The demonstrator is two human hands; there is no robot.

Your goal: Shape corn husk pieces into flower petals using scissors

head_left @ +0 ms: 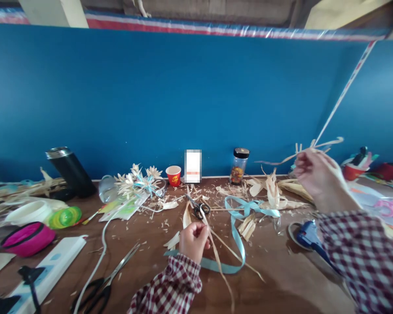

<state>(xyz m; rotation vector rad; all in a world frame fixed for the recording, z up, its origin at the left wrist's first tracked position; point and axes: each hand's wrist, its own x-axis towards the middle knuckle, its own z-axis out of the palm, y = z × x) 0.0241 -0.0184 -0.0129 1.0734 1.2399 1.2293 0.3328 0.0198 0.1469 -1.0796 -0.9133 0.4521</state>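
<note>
Low over the table's middle, my left hand (193, 242) is closed in a pinch on a long, pale corn husk strip (218, 257) that trails down to the right. My right hand (319, 174) is raised at the right, fingers closed around thin husk strips (283, 160) that stick out on both sides. Just beyond my left hand lie small dark-handled scissors (201, 210). A light blue ribbon (239, 244) curls across the table between the hands. Dried corn husks (272, 194) lie below and left of my right hand.
Large scissors (108, 279) and a white power strip (49, 274) lie at left, with a cable nearby. Husk flowers (144, 181), a red paper cup (174, 175) and a lidded jar (239, 168) stand behind. A blue glue gun (309, 237) rests beneath my right forearm.
</note>
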